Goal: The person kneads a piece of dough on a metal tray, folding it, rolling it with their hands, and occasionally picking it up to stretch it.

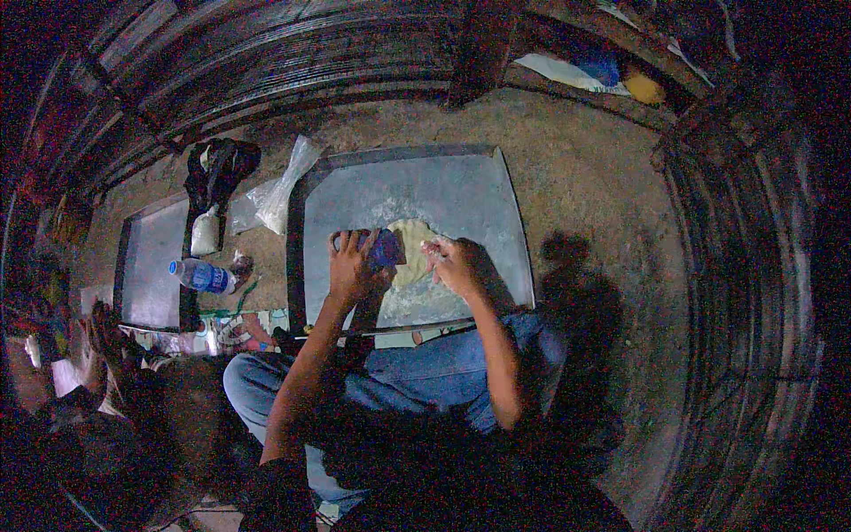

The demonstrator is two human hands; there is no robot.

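A round, flat piece of pale dough [411,266] lies on a floured grey board [346,195] with a dark raised rim, in front of my crossed legs. My left hand [352,263] is closed around a dark blue, cup-like object [386,249], tilted just left of the dough. Its opening and contents cannot be made out. Over the dough's right edge is my right hand [454,268], its fingertips whitened and curled together. Whether a bit of dough is pinched in them is too small to tell. Loose flour is scattered around the dough.
Left of the board lie a clear plastic bottle [203,276] with a blue label, a clear bag of white powder [277,208] and a black bag [215,173]. Farther left is a second framed board [152,266], with another person's hands [106,337] near it. Corrugated walls surround the floor.
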